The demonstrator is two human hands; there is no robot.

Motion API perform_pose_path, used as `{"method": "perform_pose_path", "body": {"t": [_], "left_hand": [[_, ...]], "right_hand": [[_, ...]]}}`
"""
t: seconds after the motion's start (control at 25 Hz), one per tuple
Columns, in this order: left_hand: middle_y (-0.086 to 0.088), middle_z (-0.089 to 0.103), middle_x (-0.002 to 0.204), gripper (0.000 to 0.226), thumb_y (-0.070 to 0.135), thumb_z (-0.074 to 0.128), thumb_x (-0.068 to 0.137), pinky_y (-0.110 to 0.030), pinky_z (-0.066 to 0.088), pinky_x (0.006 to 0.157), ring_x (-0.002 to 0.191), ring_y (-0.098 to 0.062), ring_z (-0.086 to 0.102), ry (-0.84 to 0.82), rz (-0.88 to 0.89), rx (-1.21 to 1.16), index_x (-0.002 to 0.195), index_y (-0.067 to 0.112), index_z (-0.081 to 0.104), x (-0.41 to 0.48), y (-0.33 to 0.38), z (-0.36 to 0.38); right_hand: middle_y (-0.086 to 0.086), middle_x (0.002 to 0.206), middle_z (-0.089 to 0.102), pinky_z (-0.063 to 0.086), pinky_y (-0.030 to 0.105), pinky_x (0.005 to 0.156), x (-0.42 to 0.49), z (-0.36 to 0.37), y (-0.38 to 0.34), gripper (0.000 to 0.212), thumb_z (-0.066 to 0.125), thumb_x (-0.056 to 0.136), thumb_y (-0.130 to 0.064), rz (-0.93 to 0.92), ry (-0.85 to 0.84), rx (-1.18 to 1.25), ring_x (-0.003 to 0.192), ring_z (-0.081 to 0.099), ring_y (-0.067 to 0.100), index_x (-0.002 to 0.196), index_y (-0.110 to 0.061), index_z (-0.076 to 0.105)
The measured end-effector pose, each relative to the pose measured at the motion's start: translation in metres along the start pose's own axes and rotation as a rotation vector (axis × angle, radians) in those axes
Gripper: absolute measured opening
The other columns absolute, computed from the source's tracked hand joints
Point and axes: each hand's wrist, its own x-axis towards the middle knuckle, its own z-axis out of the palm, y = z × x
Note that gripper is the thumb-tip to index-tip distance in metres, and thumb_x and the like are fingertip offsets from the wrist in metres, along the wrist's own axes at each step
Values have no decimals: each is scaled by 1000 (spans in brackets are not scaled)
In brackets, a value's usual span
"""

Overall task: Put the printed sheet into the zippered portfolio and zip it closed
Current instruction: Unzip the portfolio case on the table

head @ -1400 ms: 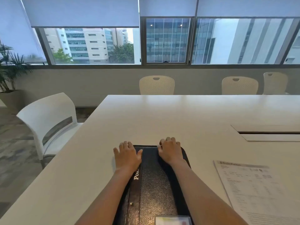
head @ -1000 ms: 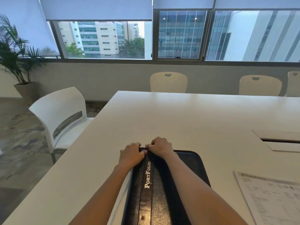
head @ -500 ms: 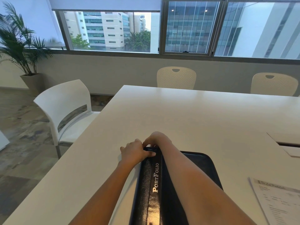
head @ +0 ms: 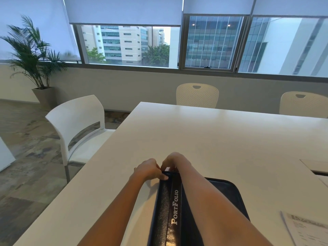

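A black zippered portfolio (head: 168,206) with "PortFolio" in white on its spine lies on the white table (head: 204,139) right in front of me, lengthwise away from me. My left hand (head: 149,169) pinches the far left corner of it, thumb on the edge. My right hand (head: 174,160) curls over the same far end, fingertips hidden behind the corner; whether it holds a zipper pull I cannot tell. The printed sheet (head: 308,229) lies flat on the table at the lower right, apart from the portfolio.
A white chair (head: 78,125) stands at the table's left side. Two cream chairs (head: 197,95) are tucked in at the far edge. A cable hatch (head: 317,167) is set into the tabletop on the right. A potted palm (head: 33,55) stands by the window.
My hands went from lying flat on the cover to meeting at the portfolio's far left corner. The view swung left, so the sheet slid toward the right edge.
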Motion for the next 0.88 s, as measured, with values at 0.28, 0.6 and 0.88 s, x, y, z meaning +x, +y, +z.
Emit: {"method": "perform_pose_path", "body": {"t": [0.28, 0.6, 0.88], "left_hand": [[-2, 66, 106, 48, 40, 80, 72, -44, 47, 96, 101, -20, 59, -16, 61, 60, 111, 16, 64, 2, 6, 1], [-3, 66, 109, 44, 41, 79, 73, -45, 45, 98, 104, -21, 57, -49, 40, 119, 108, 17, 67, 6, 9, -1], [0, 65, 110, 41, 38, 77, 76, -45, 44, 100, 107, -20, 56, -50, 75, 116, 111, 18, 65, 3, 8, -2]], "right_hand": [[1, 100, 68, 50, 42, 85, 37, 0, -6, 42, 67, 52, -28, -90, -5, 40, 91, 65, 24, 93, -17, 66], [1, 74, 68, 47, 33, 96, 8, -5, 27, 10, 67, 71, -21, -77, 167, 260, 74, 61, 15, 75, -12, 67], [0, 75, 71, 50, 35, 90, 3, 2, 34, 9, 71, 70, -21, -99, 331, 284, 79, 65, 15, 74, -13, 69]]}}
